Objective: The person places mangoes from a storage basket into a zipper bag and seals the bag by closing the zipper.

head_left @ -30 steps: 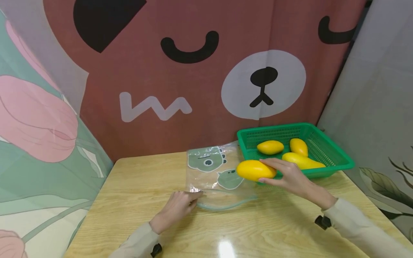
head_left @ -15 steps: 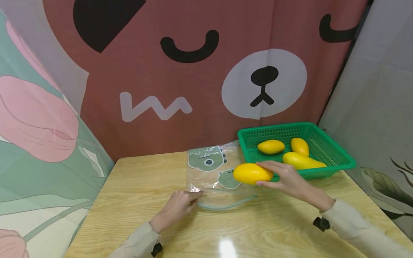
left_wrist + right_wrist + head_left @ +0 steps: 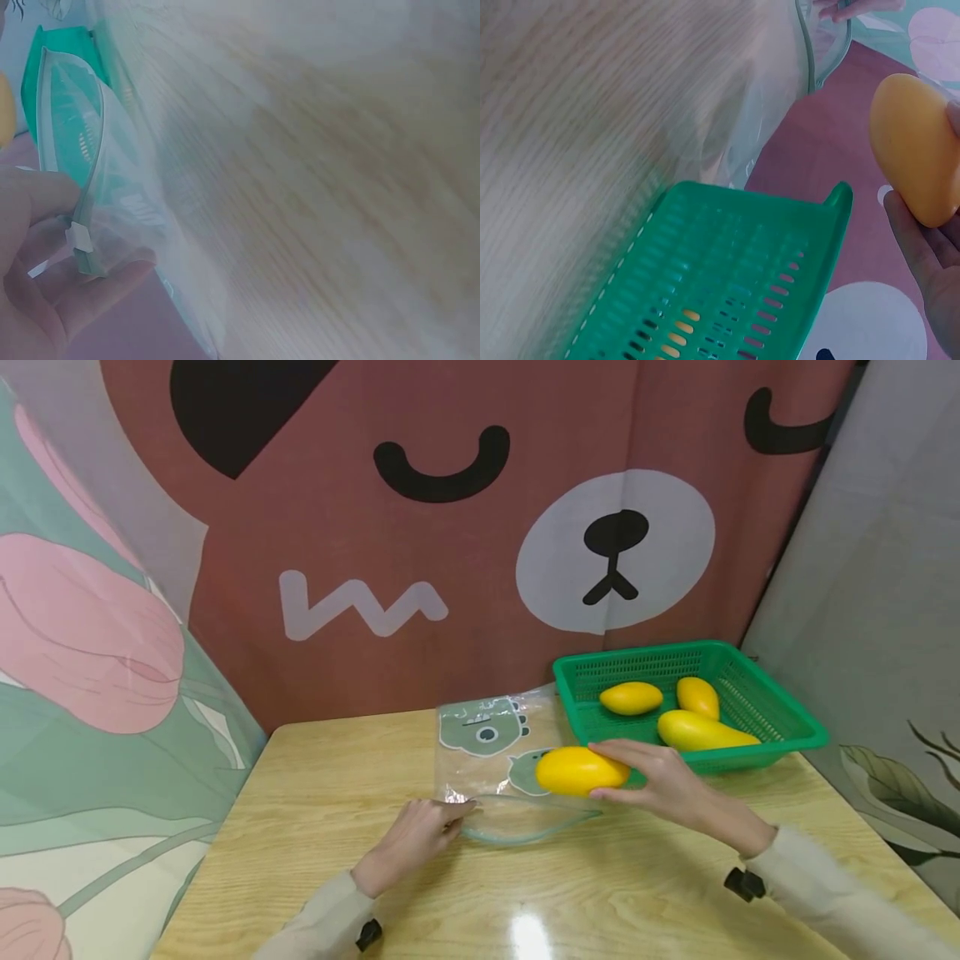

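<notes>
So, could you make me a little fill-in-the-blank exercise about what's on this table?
1. The yellow fruit outside the basket is held by the fingers of the person's ____ hand.
2. The other hand's fingers pinch the edge of the clear bag, whose mouth is ____, not sealed.
3. The basket's colour is ____.
4. The number of yellow fruits lying in the basket is ____.

Missing words: right; open; green; three.
</notes>
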`<state>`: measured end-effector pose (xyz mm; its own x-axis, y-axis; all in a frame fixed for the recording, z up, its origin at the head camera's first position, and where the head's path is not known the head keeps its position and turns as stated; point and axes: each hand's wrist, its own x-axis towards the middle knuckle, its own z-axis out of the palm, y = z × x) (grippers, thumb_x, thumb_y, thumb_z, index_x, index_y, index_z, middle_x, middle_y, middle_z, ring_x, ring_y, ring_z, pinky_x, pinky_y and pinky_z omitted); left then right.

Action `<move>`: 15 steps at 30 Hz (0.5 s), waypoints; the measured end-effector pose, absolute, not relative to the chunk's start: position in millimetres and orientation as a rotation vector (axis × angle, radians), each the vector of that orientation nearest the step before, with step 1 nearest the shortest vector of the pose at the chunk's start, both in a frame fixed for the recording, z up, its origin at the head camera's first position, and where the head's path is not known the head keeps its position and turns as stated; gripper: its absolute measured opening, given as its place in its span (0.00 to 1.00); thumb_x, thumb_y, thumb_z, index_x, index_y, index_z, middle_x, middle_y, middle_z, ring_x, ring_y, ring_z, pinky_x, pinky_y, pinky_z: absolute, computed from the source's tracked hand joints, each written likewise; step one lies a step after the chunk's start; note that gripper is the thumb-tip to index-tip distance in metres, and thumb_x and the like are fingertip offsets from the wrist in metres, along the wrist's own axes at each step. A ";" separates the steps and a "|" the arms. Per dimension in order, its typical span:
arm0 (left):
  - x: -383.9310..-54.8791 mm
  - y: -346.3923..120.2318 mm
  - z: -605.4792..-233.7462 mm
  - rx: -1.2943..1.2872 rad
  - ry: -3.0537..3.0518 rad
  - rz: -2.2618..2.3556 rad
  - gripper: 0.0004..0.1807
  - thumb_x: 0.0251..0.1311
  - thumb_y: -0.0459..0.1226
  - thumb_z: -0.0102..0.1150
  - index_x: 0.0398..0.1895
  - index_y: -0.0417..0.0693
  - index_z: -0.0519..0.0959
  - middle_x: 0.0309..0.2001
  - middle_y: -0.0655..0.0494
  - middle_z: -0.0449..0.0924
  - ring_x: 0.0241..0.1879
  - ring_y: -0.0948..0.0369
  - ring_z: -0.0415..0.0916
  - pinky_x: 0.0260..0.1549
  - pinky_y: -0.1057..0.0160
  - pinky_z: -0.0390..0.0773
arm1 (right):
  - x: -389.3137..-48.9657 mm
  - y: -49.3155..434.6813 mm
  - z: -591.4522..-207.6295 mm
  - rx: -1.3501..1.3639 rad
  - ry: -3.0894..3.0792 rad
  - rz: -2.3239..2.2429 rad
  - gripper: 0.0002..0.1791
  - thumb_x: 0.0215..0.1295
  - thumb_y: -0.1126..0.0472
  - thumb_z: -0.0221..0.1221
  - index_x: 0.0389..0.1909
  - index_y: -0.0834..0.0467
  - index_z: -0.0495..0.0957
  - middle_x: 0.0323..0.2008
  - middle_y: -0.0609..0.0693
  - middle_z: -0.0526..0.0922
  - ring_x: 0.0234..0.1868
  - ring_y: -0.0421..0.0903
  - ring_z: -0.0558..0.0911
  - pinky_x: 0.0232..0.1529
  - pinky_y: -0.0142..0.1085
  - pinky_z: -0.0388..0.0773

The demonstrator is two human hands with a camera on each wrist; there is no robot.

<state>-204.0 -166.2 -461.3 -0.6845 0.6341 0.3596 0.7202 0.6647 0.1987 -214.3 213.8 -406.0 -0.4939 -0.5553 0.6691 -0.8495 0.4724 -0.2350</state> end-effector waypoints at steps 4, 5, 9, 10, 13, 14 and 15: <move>-204.8 -164.9 -461.7 -1.083 -2.620 -0.465 0.18 0.55 0.27 0.66 0.50 0.48 0.86 0.26 0.56 0.85 0.13 0.75 0.48 0.10 0.76 0.54 | -212.0 209.6 -407.3 1.201 -2.195 0.780 0.36 0.40 0.59 0.79 0.54 0.65 0.81 0.51 0.57 0.84 0.48 0.55 0.84 0.51 0.25 0.74; -204.7 -164.6 -461.6 -1.084 -2.621 -0.467 0.18 0.55 0.27 0.66 0.50 0.48 0.86 0.25 0.56 0.84 0.13 0.75 0.48 0.10 0.76 0.54 | -211.7 208.5 -407.7 1.210 -2.186 0.782 0.35 0.41 0.58 0.79 0.54 0.65 0.81 0.51 0.57 0.84 0.48 0.55 0.84 0.51 0.26 0.75; -204.4 -163.7 -461.5 -1.079 -2.624 -0.460 0.17 0.56 0.28 0.66 0.50 0.48 0.86 0.22 0.58 0.82 0.14 0.74 0.49 0.10 0.75 0.54 | -210.4 204.1 -409.0 1.224 -2.169 0.797 0.32 0.50 0.50 0.75 0.53 0.65 0.81 0.50 0.57 0.84 0.48 0.55 0.84 0.52 0.26 0.74; -204.3 -163.6 -461.5 -1.077 -2.625 -0.461 0.17 0.56 0.28 0.67 0.50 0.47 0.86 0.22 0.58 0.82 0.14 0.74 0.49 0.10 0.75 0.54 | -209.9 202.9 -409.2 1.222 -2.170 0.797 0.32 0.52 0.48 0.74 0.53 0.65 0.81 0.50 0.56 0.84 0.49 0.54 0.84 0.52 0.26 0.74; -204.3 -163.5 -461.4 -1.067 -2.627 -0.462 0.17 0.55 0.28 0.67 0.50 0.47 0.86 0.22 0.58 0.82 0.14 0.74 0.50 0.11 0.75 0.55 | -208.3 198.4 -410.0 1.233 -2.160 0.799 0.32 0.53 0.48 0.73 0.53 0.65 0.81 0.50 0.56 0.84 0.48 0.53 0.84 0.51 0.27 0.75; -204.3 -163.6 -461.4 -1.064 -2.629 -0.469 0.17 0.55 0.28 0.67 0.50 0.46 0.86 0.23 0.57 0.82 0.14 0.74 0.50 0.11 0.75 0.55 | -207.7 196.6 -410.4 1.239 -2.152 0.796 0.32 0.52 0.48 0.74 0.53 0.65 0.81 0.49 0.56 0.84 0.47 0.53 0.84 0.50 0.28 0.76; -204.3 -163.7 -461.4 -1.063 -2.631 -0.474 0.17 0.55 0.28 0.67 0.50 0.45 0.86 0.23 0.57 0.83 0.14 0.75 0.49 0.10 0.75 0.55 | -207.0 194.6 -410.5 1.243 -2.145 0.791 0.32 0.51 0.49 0.75 0.52 0.65 0.81 0.49 0.56 0.84 0.46 0.53 0.85 0.49 0.28 0.77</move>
<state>-204.3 -163.7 -461.4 -0.6971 0.6208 0.3587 0.7069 0.6785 0.1998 -207.0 194.6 -410.5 -0.4338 -0.5754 0.6933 -0.8879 0.4040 -0.2203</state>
